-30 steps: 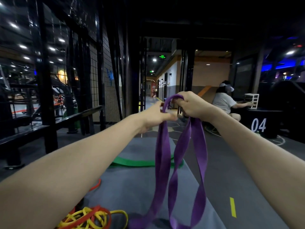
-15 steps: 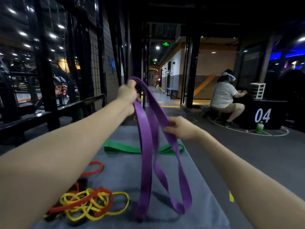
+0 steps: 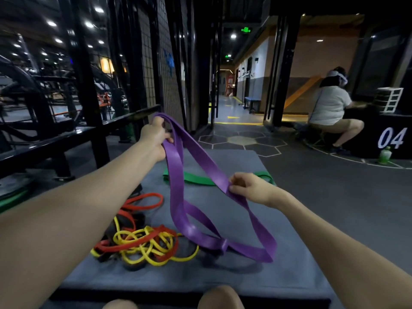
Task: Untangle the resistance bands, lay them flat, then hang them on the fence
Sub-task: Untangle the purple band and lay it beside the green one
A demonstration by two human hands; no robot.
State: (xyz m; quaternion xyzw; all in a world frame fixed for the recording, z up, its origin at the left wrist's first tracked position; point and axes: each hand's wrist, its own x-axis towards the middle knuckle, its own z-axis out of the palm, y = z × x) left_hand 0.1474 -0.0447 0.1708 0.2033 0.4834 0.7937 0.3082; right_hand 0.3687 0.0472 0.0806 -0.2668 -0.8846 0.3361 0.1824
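Dim gym hall: I am sitting at the near edge of a grey floor mat (image 3: 223,277), with a black wire-mesh fence (image 3: 153,70) and its low rail running along my left side. A seated person in a white shirt (image 3: 330,105) is facing a black box marked 04 at far right. On the mat, a green band (image 3: 194,179) is lying flat at the far end, and a knot of yellow and red bands (image 3: 142,240) is lying near my left forearm.

I am holding the purple resistance band (image 3: 178,188) in both hands. My left hand (image 3: 155,136) is gripping the bunched top of the loop, fingers curled round it and raised toward the fence. My right hand (image 3: 247,187) is pinching one flat strand lower down between thumb and fingertips. The loop's lower end is sagging onto the mat with a twist in it.

Judgement: the band is looking light, limp and rubbery, likely to cling to itself, so I am best taking it by the flat of each strand on either side of the twist and turning it out.
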